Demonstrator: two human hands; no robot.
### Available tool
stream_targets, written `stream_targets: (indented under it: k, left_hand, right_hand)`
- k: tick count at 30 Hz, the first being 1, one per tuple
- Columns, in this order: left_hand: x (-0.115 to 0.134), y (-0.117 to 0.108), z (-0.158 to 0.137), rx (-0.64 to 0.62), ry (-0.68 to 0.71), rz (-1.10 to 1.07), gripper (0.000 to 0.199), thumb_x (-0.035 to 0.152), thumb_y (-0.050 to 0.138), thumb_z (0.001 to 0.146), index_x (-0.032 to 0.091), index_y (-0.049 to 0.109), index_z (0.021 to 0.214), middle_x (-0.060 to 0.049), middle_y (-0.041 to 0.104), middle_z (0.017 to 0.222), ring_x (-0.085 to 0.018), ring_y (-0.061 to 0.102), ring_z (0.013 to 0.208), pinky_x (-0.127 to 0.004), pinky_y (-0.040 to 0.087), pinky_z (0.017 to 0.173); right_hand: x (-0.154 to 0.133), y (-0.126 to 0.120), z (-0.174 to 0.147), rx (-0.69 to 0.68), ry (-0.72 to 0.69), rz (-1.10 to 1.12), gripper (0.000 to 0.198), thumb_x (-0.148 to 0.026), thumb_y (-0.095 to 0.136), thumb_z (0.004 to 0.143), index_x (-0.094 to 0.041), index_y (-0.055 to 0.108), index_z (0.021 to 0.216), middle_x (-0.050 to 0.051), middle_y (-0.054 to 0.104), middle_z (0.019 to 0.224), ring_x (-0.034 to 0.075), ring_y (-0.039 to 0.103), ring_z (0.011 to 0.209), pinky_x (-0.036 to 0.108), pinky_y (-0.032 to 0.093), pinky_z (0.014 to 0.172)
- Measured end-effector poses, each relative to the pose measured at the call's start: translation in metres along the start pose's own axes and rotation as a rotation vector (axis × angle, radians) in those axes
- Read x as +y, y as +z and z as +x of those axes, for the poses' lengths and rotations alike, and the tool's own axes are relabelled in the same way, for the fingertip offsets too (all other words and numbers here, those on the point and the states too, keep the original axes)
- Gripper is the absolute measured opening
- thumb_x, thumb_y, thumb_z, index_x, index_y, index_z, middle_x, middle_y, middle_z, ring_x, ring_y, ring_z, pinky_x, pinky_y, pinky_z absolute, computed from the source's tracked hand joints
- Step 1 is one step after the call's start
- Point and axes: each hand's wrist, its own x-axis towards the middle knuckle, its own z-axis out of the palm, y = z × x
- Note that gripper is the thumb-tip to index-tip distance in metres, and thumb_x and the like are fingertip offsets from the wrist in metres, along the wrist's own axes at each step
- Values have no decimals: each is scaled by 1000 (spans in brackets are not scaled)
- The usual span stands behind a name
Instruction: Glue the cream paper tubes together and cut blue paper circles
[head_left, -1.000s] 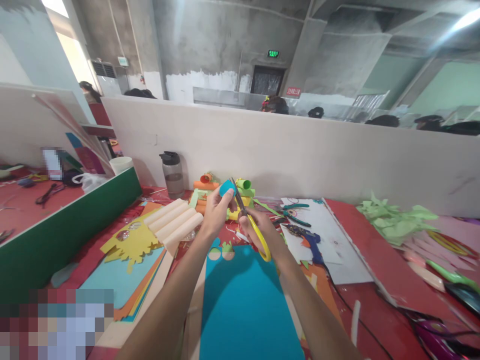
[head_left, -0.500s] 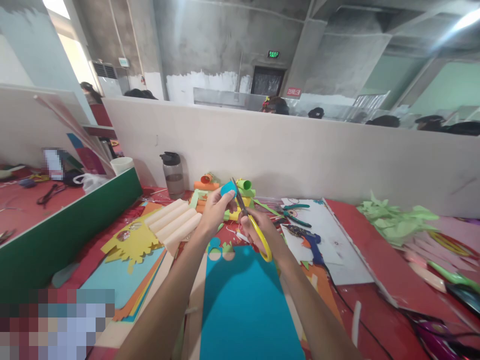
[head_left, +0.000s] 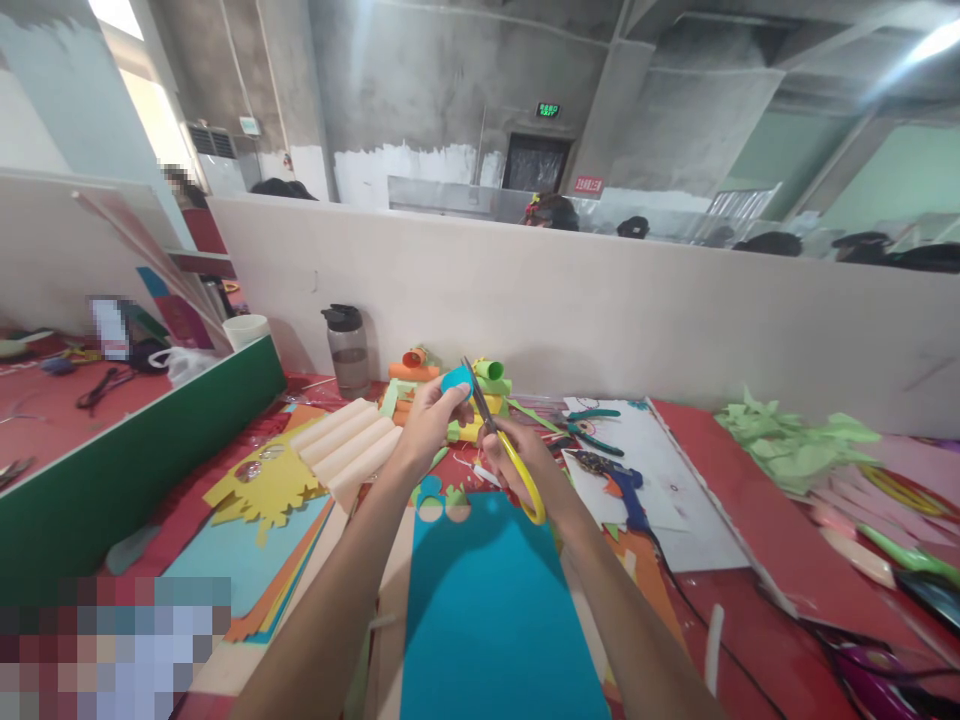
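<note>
My left hand pinches a small piece of blue paper and holds it up above the table. Wrapped round the yellow handles of a pair of scissors, my right hand keeps the dark blades pointing up and away, against the right edge of the blue piece. Below both hands lies a large blue sheet. Several small paper rounds, blue, green and beige, sit at its far edge. Behind the hands are rolled paper tubes in orange, green and yellow.
To the left lie beige rolled paper, yellow cut paper and stacked coloured sheets. A water bottle stands by the white partition. On the right are pliers, a corded blue glue gun and green paper scraps.
The hands, scissors and blue piece stay almost in place. The view has shifted very slightly, and nothing has been picked up or let go.
</note>
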Motion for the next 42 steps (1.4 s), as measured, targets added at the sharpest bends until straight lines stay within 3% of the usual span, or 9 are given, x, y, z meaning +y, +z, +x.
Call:
stream_targets:
  k: [14, 21, 33, 42]
  left_hand:
    - [-1, -8, 1, -48, -67, 45, 19, 35, 64, 79, 16, 60, 75, 2, 58, 59, -11, 54, 54, -23, 39, 54]
    - [-5, -5, 2, -10, 12, -5, 26, 40, 65, 83, 18, 55, 72, 4, 54, 58, -11, 54, 53, -23, 42, 53]
    - [-6, -5, 2, 19, 84, 133, 35, 44, 60, 90, 18, 55, 67, 3, 53, 59, -10, 51, 54, -23, 40, 52]
    - [-2, -2, 0, 8, 88, 155, 38, 45, 60, 90, 19, 50, 63, 3, 53, 56, -10, 49, 52, -22, 40, 51]
  right_hand:
    - [-3, -1, 0, -6, 5, 3, 48, -67, 59, 89, -20, 53, 81, -4, 46, 55, 11, 42, 45, 23, 32, 43]
    - [-2, -1, -1, -8, 16, 19, 49, -69, 58, 88, -20, 54, 82, -4, 46, 55, 11, 42, 45, 23, 32, 42]
    - [12, 2, -1, -54, 4, 59, 59, -78, 43, 89, -19, 54, 89, -3, 49, 57, 12, 47, 47, 23, 37, 45]
    - [2, 0, -1, -34, 2, 32, 62, -81, 45, 86, -19, 54, 86, -3, 50, 57, 12, 47, 47, 23, 37, 45]
